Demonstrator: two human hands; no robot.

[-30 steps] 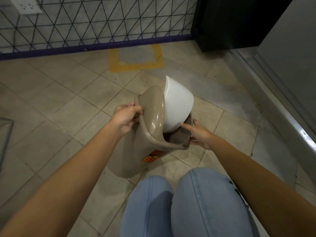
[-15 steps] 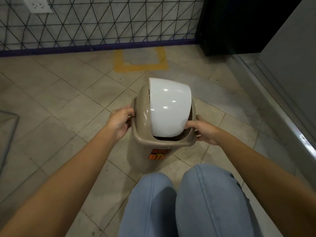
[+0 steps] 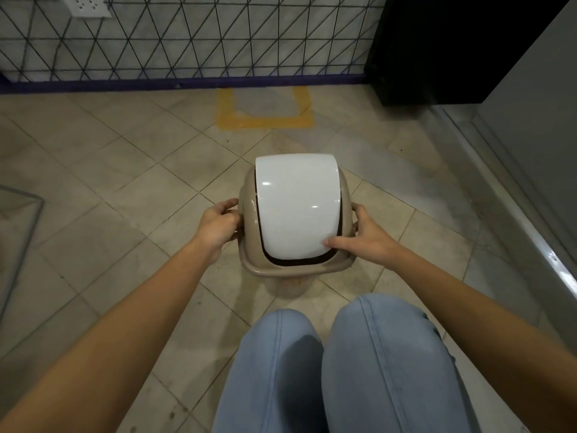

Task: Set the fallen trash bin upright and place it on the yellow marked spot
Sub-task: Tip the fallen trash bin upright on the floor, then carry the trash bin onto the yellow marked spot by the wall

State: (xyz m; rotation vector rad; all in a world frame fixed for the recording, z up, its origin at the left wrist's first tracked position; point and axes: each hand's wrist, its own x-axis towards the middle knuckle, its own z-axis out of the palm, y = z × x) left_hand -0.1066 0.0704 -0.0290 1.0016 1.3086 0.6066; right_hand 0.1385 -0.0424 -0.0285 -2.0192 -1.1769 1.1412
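A beige trash bin [image 3: 249, 214] with a white swing lid [image 3: 296, 207] stands upright on the tiled floor just in front of my knees. My left hand [image 3: 217, 228] grips the bin's left rim. My right hand [image 3: 363, 237] holds the right rim, with its thumb resting on the lid's near corner. The yellow marked spot [image 3: 265, 122], a taped square outline, lies on the floor farther ahead by the wall, apart from the bin and with nothing on it.
A wire-grid wall panel [image 3: 187, 35] with a purple base strip runs along the back. A black cabinet [image 3: 437, 48] stands at the back right. A grey raised ledge [image 3: 515, 214] lines the right side. My blue-jeaned knees [image 3: 343, 364] are below the bin.
The bin has swung from a sideways tilt to upright, its lid now facing up. Both hands stayed on its rim; the right thumb moved onto the lid.
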